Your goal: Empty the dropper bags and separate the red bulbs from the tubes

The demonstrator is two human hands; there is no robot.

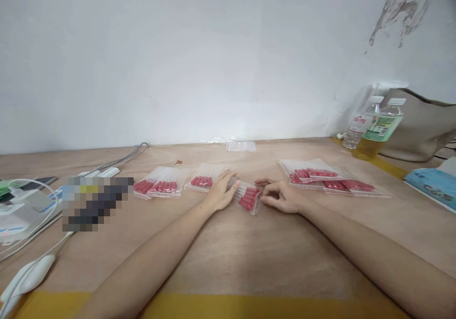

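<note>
One bag [245, 198] | red ends [250, 197] toward right hand [287, 199] | axis left-right, slightly slanted

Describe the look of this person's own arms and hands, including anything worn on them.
The left hand and right hand are ungloved. The left forearm and right forearm are bare, with no sleeve, watch or bracelet in view and no cables attached.

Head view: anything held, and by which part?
Left hand holds a clear bag of red-ended sticks by its pale end, opposite the red. Right hand is beside the red end; whether it touches can't be told.
</note>
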